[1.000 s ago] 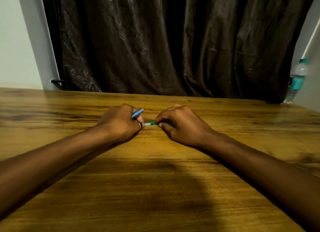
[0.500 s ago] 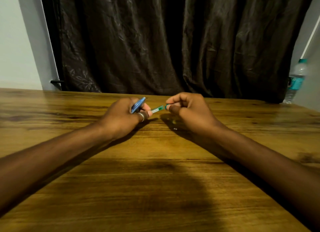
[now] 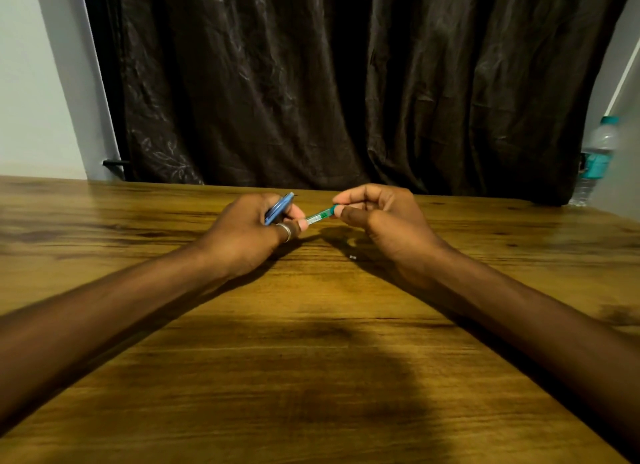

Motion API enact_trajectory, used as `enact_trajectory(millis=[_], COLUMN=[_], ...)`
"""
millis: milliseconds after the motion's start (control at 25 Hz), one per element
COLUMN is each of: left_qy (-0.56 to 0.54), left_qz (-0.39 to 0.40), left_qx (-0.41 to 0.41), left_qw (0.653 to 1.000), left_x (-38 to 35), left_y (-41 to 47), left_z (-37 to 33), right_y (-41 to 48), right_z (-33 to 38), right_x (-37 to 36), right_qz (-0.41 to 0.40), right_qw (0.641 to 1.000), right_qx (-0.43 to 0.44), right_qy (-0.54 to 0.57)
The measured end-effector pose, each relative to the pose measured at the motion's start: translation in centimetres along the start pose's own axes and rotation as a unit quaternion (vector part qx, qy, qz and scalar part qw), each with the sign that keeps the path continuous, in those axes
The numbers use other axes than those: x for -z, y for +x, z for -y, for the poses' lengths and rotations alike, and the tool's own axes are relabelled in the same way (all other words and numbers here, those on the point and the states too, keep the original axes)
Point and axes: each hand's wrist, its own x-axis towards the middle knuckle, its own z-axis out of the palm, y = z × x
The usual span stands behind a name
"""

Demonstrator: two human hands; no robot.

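Left hand: fingers curled round a blue barrel, thumb and fingertip also pinching the lower end of a thin green stick; a ring on one finger.
Right hand: at 3 o'clock of the left hand, raised off the table, thumb and forefinger pinching the stick's upper end.
Green stick: spans the gap between the hands, tilted from 8 o'clock up to 2 o'clock, clear of the wood.
Blue barrel: juts from the left fist toward 1 o'clock.
Small dark bit: on the table at 5 o'clock of the stick, in shadow.
Water bottle: far table edge, 2 o'clock of the right hand.
Curtain: dark, at 12 o'clock behind the table.
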Motion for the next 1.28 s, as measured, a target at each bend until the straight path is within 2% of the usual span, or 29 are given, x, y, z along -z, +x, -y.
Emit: enact_trajectory(millis=[360,880,960,1080,1120,1280], left_qy=[0.01,0.048,0.096,0.29,0.318,0.337], left_qz=[-0.007,-0.008,-0.025,-0.086,-0.1,-0.103], left_qx=[-0.017,-0.052,-0.095,-0.182,-0.192,-0.151], left_qw=[1.0,0.997,0.991,0.936,0.923,0.923], left_x=[-0.2,0.2,0.1,-0.5,-0.6,-0.7], left_y=[0.0,0.2,-0.2,-0.9,-1.0,-0.9], left_z=[0.1,0.1,0.3,0.4,0.3,0.0], right_y=[-0.1,-0.4,-0.4,-0.5,-0.4,0.0], right_z=[0.0,0.6,0.7,0.7,0.6,0.3], right_x=[0.0,0.2,0.2,0.2,0.2,0.4], right_qz=[0.001,0.015,0.01,0.007,0.008,0.007], right_qw=[0.998,1.0,1.0,1.0,0.999,1.0], right_qx=[0.013,0.002,-0.01,-0.028,-0.035,-0.024], right_qy=[-0.055,-0.026,0.002,0.006,0.011,-0.014])
